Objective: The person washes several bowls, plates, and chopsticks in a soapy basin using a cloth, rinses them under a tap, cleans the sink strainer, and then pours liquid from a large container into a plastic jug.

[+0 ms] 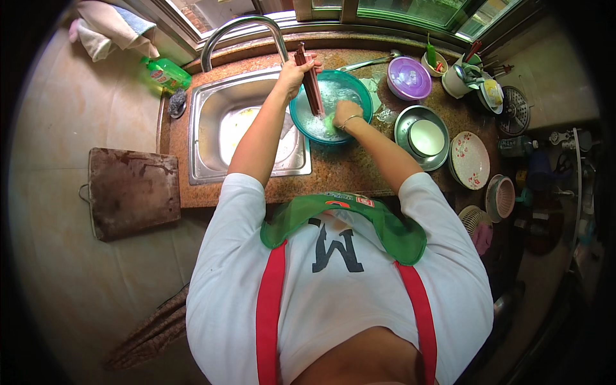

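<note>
My left hand (292,77) grips a bundle of brown chopsticks (314,91), held tilted with the lower ends down at the suds. Beneath them a teal plastic basin (367,91) holds foamy water (332,89). Inside the basin my right hand (347,111), with a bracelet at the wrist, is closed around a light green cloth or sponge (331,124), mostly hidden by the hand and foam. The basin stands on the granite counter, against the right rim of a stainless steel sink (202,120).
A curved faucet (240,21) arches behind the sink. Rightward are a purple-lidded bowl (409,78), a metal basin (403,144) holding a white bowl (427,137), and flowered plates (470,161). Leftward are a green detergent bottle (168,74), a steel scourer (177,101) and a cutting board (134,192).
</note>
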The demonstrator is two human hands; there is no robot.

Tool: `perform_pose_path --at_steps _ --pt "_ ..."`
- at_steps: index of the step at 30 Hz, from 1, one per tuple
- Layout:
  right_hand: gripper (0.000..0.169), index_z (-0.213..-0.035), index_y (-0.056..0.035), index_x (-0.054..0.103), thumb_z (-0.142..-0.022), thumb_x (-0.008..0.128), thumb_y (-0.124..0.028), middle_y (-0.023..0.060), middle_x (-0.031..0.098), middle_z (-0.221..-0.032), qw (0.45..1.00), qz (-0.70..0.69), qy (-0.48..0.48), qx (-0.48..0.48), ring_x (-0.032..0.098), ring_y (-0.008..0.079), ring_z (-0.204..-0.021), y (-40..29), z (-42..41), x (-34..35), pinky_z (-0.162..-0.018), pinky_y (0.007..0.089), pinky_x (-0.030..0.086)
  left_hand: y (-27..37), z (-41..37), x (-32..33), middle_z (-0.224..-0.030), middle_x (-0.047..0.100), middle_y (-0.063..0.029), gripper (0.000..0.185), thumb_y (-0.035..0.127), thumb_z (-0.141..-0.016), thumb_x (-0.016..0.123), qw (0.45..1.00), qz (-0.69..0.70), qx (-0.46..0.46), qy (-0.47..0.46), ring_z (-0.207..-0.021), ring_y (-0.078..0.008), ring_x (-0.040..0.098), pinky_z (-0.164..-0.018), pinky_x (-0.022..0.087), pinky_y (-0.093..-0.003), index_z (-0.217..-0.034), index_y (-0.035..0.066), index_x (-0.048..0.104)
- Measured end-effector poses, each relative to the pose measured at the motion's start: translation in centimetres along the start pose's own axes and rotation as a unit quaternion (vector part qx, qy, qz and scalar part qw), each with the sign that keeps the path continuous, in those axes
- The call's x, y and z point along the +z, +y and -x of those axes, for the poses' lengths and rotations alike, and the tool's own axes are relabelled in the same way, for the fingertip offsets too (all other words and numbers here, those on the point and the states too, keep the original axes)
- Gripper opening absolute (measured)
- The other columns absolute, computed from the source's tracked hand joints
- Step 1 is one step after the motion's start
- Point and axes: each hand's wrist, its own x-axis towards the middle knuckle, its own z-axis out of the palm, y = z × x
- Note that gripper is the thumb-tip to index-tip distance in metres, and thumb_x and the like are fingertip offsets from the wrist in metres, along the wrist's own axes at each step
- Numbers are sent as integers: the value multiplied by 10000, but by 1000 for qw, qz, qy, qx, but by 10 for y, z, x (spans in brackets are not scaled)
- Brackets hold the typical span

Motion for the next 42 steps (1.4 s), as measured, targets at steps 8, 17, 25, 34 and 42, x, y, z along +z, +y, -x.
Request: perform_pose_path --at_steps 8,17,25,34,42 --pt "180 -748 -72 696 -610 633 -169 153 661 -755 982 -3 -3 -188 648 300 -731 -5 -20 -72 -695 361 521 15 11 9 -836 640 -160 844 707 -857 186 991 127 -23 -19 -809 -280 620 -773 489 -374 -1149 -3 537" --pt "217 -795 -111 700 -646 613 -243 154 647 -731 855 -219 366 -296 626 344 -700 -41 -7 -151 -679 425 508 2 6 20 -1160 566 -96 500 475 -960 308 985 169 -16 5 -1032 -226 570 -902 459 -368 -1206 82 494" --pt "275 -936 -124 671 -679 610 -47 107 572 -920 816 -264 417 -301 567 286 -875 -41 7 -74 -751 385 476 -5 9 23 -931 610 -93 553 544 -936 306 983 185 -18 14 -876 -216 597 -800 488 -343 -998 60 565" --pt "224 -896 -79 675 -676 638 -67 89 577 -872 875 -210 315 -303 576 271 -837 -12 16 -15 -745 365 479 -7 1 8 -896 645 -144 364 202 -833 595 989 137 -55 14 -786 -251 639 -776 507 -364 -1113 -13 506" --pt "222 -903 -116 695 -705 596 -119 151 662 -930 973 -137 55 -180 638 340 -840 8 11 0 -775 410 504 -8 2 2 -992 641 -156 450 59 -800 620 997 70 -24 -1 -877 -251 643 -826 497 -350 -1208 -43 459"
